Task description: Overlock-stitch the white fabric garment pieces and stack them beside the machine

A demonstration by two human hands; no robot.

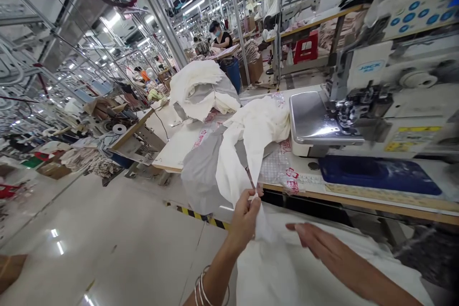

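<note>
White-topped counter (179, 151) mid-frame bears thin white cloth (229, 167), likely soft, best held by edges: left hand (245, 217) pinches it, right hand (322, 244) open, empty.

Your left hand (245, 217), with bangles (201, 288) at the wrist, pinches the white cloth (256, 134) just off the table (179, 149) edge. Your right hand (322, 244) is apart from it, fingers stretched out above the pale fabric (267, 275) below. A sewing machine (412, 79) stands to your right, a blue tray (380, 174) before it; farther back, a masked person (221, 39) sits working
</note>
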